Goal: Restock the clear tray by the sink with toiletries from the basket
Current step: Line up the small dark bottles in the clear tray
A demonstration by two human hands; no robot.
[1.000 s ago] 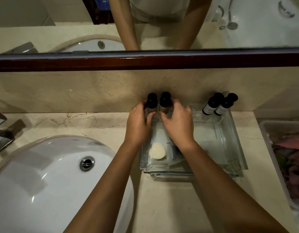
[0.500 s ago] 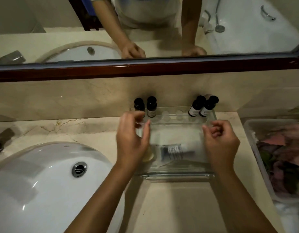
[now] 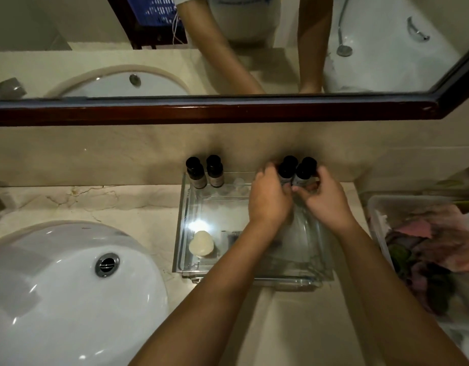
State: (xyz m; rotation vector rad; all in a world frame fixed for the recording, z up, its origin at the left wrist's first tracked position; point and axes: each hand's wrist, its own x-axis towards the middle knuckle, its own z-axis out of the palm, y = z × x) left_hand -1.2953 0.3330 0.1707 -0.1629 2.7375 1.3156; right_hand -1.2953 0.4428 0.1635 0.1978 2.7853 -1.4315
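The clear tray (image 3: 184, 220) sits on the marble counter right of the sink. Two dark-capped bottles (image 3: 205, 171) stand upright in its back left holes. Another pair of dark-capped bottles (image 3: 296, 170) stands at the back right. My left hand (image 3: 269, 199) closes around the left bottle of that pair, and my right hand (image 3: 325, 202) closes around the right one. A round pale soap (image 3: 201, 244) and a dark-labelled sachet (image 3: 232, 237) lie on the tray floor; my left forearm covers part of the sachet.
A white sink (image 3: 69, 294) with a chrome drain (image 3: 106, 264) fills the lower left. The basket (image 3: 376, 223), holding pink and green packets, stands at the right edge. A wood-framed mirror (image 3: 228, 110) runs along the wall above the tray.
Both hands left the back left bottles, drew back over the tray, then moved to the back right pair and closed on them. The view shifted slightly.
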